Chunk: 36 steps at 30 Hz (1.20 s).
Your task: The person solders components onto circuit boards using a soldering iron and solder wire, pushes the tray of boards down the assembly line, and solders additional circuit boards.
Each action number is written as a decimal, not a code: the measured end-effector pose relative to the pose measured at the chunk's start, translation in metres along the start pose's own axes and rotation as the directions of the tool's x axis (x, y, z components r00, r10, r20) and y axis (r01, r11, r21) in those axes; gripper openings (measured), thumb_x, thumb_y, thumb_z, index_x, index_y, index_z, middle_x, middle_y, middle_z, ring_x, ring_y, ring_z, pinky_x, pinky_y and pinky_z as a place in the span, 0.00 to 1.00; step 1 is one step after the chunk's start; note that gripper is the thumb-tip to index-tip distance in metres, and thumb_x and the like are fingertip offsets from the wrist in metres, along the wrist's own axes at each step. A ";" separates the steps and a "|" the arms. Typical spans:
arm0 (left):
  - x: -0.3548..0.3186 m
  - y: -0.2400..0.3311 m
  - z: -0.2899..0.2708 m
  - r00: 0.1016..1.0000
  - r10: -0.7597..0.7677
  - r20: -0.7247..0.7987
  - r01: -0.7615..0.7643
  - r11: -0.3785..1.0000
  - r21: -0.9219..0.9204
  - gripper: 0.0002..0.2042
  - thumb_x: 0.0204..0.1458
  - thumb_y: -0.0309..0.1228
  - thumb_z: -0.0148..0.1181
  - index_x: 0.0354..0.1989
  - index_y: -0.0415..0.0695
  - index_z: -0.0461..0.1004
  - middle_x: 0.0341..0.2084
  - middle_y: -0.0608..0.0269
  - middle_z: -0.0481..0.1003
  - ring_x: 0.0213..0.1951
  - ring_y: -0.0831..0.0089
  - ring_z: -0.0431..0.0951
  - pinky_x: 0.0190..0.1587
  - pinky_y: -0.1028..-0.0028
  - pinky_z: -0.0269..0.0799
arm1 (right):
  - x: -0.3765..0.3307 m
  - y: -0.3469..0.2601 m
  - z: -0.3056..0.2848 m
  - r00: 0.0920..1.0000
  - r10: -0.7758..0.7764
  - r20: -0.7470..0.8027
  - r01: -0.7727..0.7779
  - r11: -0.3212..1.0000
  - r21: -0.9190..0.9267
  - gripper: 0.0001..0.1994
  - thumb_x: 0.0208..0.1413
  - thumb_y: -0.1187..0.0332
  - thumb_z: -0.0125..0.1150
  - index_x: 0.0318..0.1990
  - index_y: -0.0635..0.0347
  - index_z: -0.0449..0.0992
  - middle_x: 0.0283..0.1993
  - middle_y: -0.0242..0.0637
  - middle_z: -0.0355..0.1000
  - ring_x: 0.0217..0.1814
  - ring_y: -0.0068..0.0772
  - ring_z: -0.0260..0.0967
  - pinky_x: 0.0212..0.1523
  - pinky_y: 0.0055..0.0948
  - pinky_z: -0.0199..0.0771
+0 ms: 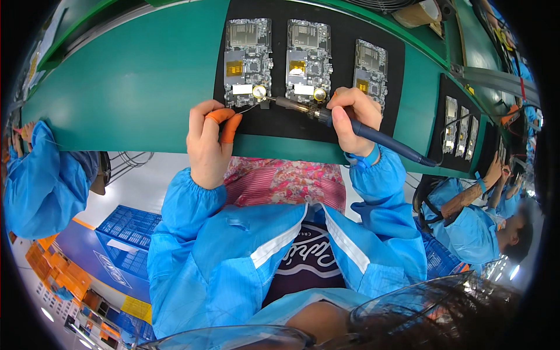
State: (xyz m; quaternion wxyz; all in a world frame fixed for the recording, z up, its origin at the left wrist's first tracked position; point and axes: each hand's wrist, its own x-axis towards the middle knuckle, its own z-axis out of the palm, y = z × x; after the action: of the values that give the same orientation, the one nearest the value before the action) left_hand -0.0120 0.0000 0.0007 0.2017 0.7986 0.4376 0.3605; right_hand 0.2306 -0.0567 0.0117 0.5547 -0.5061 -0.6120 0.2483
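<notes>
The left hand (207, 143) pinches a thin wire (247, 109) between thumb and finger, both with orange covers, so this grip is narrow. The right hand (363, 105) closes around the handle of a soldering iron (379, 137), which points to the left. The left circuit board (251, 64) lies just beyond the left fingertips; the iron's tip and the wire's end are near its round metal part (259, 91), but I cannot tell if they touch it. This board is close to the left edge of a black mat (277, 123). The middle board (309, 61) lies beside it; the right board (371, 61), near the mat's right edge, is partly behind the right hand. The mat lies on a green desk (128, 87), near its front edge.
</notes>
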 end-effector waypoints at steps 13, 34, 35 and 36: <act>-0.005 -0.002 0.004 0.987 0.158 -0.007 -0.151 0.957 0.246 0.10 0.36 0.24 0.71 0.28 0.43 0.77 0.33 0.67 0.73 0.32 0.70 0.71 0.33 0.72 0.62 | 0.001 0.003 0.006 0.995 0.000 0.105 0.009 0.996 -0.088 0.04 0.44 0.75 0.59 0.23 0.64 0.69 0.17 0.36 0.66 0.16 0.31 0.64 0.17 0.26 0.61; 0.005 -0.003 0.024 0.975 0.224 0.008 -0.218 0.940 0.261 0.10 0.34 0.25 0.71 0.27 0.45 0.77 0.32 0.70 0.74 0.32 0.71 0.72 0.34 0.72 0.62 | 0.002 0.005 0.010 0.993 -0.032 0.117 0.045 0.993 -0.109 0.05 0.41 0.78 0.58 0.21 0.64 0.68 0.17 0.38 0.66 0.16 0.35 0.65 0.18 0.28 0.62; 0.006 -0.001 0.023 0.978 0.208 0.019 -0.206 0.946 0.251 0.10 0.35 0.25 0.71 0.28 0.44 0.77 0.32 0.69 0.74 0.32 0.70 0.72 0.35 0.71 0.63 | 0.002 0.005 0.009 0.992 -0.033 0.119 0.046 0.993 -0.110 0.05 0.41 0.78 0.58 0.21 0.64 0.68 0.17 0.38 0.66 0.16 0.35 0.65 0.18 0.28 0.63; 0.006 0.000 0.022 0.979 0.204 0.021 -0.203 0.949 0.243 0.10 0.35 0.25 0.71 0.28 0.44 0.77 0.32 0.67 0.74 0.32 0.69 0.73 0.36 0.70 0.64 | 0.002 0.005 0.009 0.992 -0.034 0.121 0.048 0.993 -0.112 0.05 0.42 0.78 0.58 0.21 0.64 0.67 0.17 0.38 0.66 0.16 0.35 0.65 0.18 0.28 0.63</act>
State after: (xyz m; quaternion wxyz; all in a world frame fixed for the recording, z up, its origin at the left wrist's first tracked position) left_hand 0.0065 0.0046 -0.0113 0.0628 0.8575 0.3943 0.3246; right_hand 0.2239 -0.0505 0.0063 0.4924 -0.5086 -0.6674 0.2312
